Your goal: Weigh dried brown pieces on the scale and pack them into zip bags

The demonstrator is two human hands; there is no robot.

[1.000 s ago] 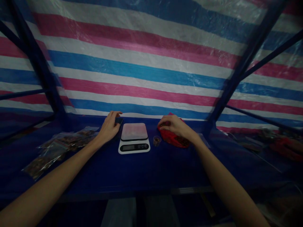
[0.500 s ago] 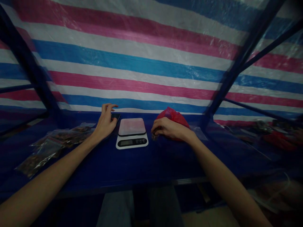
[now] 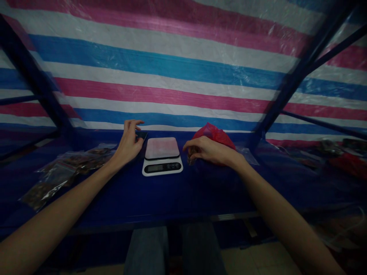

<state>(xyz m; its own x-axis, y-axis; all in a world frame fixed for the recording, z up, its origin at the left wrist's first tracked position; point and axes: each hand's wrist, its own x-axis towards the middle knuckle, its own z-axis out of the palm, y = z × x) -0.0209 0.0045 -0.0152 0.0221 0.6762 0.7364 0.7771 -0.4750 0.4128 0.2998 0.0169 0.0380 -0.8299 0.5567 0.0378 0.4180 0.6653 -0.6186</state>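
Note:
My left hand [image 3: 131,140] is at the left of a white kitchen scale [image 3: 163,169], its fingers curved and apart. Beside its fingertips lies a dark flat object [image 3: 142,135] whose kind I cannot make out. Right of the scale, the fingers of my right hand [image 3: 205,149] are closed on a small brown clump [image 3: 191,154], partly hidden by the fingers. Behind this hand is a crumpled red plastic bag [image 3: 215,132]. The scale's pale platform [image 3: 162,148] bears nothing, and its display is too dim to read.
Several clear zip bags [image 3: 61,172] with brown contents are piled at the left on the blue table [image 3: 160,198]. A flat clear bag [image 3: 248,155] lies right of the red bag. Blue metal posts [image 3: 289,82] flank the striped sheet [image 3: 172,91] at the back.
My right hand has lifted slightly, and more of the brown clump shows under its fingers. The left hand stays beside the dark object. The camera view has shifted a little.

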